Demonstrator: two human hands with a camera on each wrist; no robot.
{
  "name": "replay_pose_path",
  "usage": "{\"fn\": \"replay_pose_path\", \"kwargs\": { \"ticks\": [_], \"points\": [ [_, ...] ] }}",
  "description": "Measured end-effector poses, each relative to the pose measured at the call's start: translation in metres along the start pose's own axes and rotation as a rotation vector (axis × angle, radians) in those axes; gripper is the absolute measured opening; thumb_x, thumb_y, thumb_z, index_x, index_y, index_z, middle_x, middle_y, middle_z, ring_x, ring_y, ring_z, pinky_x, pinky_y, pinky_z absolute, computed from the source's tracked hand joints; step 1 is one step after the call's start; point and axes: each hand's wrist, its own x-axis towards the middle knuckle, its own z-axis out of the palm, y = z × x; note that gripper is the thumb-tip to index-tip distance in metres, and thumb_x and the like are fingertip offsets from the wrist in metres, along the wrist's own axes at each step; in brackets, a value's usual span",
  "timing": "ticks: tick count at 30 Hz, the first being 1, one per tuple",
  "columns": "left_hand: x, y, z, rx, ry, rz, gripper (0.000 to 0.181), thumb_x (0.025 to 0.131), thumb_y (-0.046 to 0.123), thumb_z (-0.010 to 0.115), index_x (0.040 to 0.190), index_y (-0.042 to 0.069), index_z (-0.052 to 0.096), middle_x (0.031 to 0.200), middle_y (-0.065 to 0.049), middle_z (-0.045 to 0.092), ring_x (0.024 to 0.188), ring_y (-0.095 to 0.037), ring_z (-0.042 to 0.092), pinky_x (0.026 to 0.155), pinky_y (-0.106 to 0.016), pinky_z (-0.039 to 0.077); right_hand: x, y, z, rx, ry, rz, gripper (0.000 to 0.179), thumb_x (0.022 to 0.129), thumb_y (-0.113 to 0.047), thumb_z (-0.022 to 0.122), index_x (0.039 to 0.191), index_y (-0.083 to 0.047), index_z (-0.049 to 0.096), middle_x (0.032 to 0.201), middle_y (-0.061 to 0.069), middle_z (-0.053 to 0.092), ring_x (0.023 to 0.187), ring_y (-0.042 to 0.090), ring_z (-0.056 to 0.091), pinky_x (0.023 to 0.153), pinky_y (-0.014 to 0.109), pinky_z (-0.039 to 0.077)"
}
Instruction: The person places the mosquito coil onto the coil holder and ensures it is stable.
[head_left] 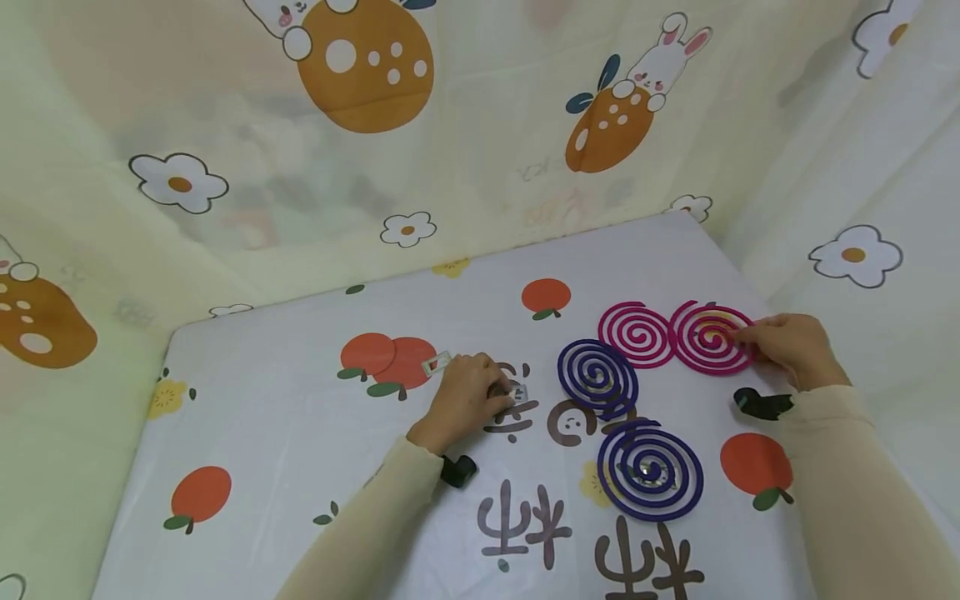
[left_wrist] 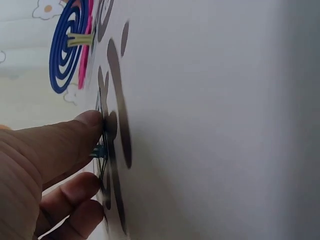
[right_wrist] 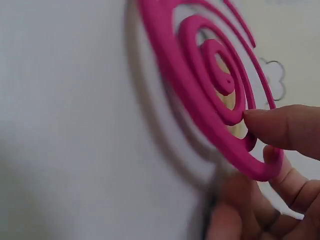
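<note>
My left hand (head_left: 467,398) pinches a small thin metal coil stand (head_left: 519,393) between thumb and fingers, close over the tabletop. In the left wrist view, a short tab rises from this stand beside the thumb. At the table's right side my right hand (head_left: 798,343) holds the edge of a pink mosquito coil (right_wrist: 180,90), tilted above the cloth in the right wrist view. Left of it lies a second pink coil (head_left: 639,334). Two dark blue coils, an upper one (head_left: 596,377) and a lower one (head_left: 655,475), are nearer to me.
Another flat metal stand (head_left: 437,363) lies just beyond my left hand. Black straps sit at both wrists. A white cloth (head_left: 277,433) printed with oranges and brown characters covers the table, and patterned curtains (head_left: 480,175) hang behind and on both sides.
</note>
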Motion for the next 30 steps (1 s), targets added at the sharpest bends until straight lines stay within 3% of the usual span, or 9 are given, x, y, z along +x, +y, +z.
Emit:
{"fn": "replay_pose_path", "kwargs": {
  "ticks": [2, 6, 11, 15, 20, 30],
  "points": [
    [-0.004, 0.002, 0.001, -0.004, 0.013, 0.014, 0.015, 0.088, 0.026, 0.086, 0.097, 0.015, 0.081, 0.102, -0.002, 0.07, 0.097, -0.022, 0.061, 0.091, -0.04, 0.047, -0.005, 0.005, -0.001, 0.087, -0.017, -0.004, 0.056, 0.104, -0.04, 0.062, 0.134, 0.005, 0.051, 0.114, 0.017, 0.058, 0.091, 0.023, 0.061, 0.07, 0.027, 0.06],
    [-0.012, 0.004, 0.002, -0.004, 0.035, 0.034, 0.015, 0.087, 0.027, 0.087, 0.095, 0.017, 0.081, 0.101, -0.001, 0.07, 0.097, -0.021, 0.062, 0.092, -0.04, 0.047, -0.016, 0.013, -0.002, 0.243, -0.045, -0.037, 0.045, 0.101, -0.044, 0.066, 0.126, -0.01, 0.05, 0.103, 0.003, 0.06, 0.078, 0.012, 0.064, 0.071, 0.028, 0.061],
    [-0.022, 0.005, 0.003, -0.027, 0.042, 0.024, 0.015, 0.087, 0.026, 0.086, 0.096, 0.016, 0.081, 0.103, -0.002, 0.07, 0.097, -0.022, 0.061, 0.095, -0.041, 0.046, -0.035, 0.015, 0.003, 0.491, -0.094, -0.054, 0.042, 0.092, -0.041, 0.079, 0.118, -0.023, 0.051, 0.084, -0.014, 0.067, 0.073, 0.012, 0.066, 0.064, 0.026, 0.06],
    [-0.027, 0.005, 0.004, -0.04, 0.052, 0.02, 0.015, 0.087, 0.026, 0.087, 0.097, 0.016, 0.081, 0.101, -0.001, 0.069, 0.095, -0.021, 0.059, 0.094, -0.04, 0.047, -0.054, 0.01, 0.015, 0.633, -0.114, -0.067, 0.045, 0.088, -0.036, 0.084, 0.118, -0.025, 0.052, 0.086, -0.014, 0.071, 0.071, 0.014, 0.069, 0.062, 0.027, 0.06],
    [-0.032, 0.004, 0.007, -0.023, 0.069, 0.031, 0.015, 0.086, 0.025, 0.087, 0.097, 0.016, 0.082, 0.097, 0.0, 0.07, 0.092, -0.019, 0.06, 0.093, -0.039, 0.047, -0.075, -0.003, 0.034, 0.704, -0.186, -0.134, 0.044, 0.092, -0.025, 0.082, 0.123, -0.02, 0.051, 0.092, -0.011, 0.075, 0.072, 0.015, 0.073, 0.06, 0.028, 0.06],
    [-0.051, 0.004, 0.003, -0.037, 0.072, 0.025, 0.026, 0.084, 0.027, 0.088, 0.105, 0.013, 0.08, 0.095, -0.001, 0.07, 0.092, -0.02, 0.059, 0.094, -0.041, 0.047, -0.117, -0.027, 0.082, 0.718, -0.347, -0.312, 0.035, 0.098, -0.007, 0.073, 0.126, -0.02, 0.058, 0.088, 0.0, 0.078, 0.062, 0.013, 0.072, 0.057, 0.027, 0.06]
  ]
}}
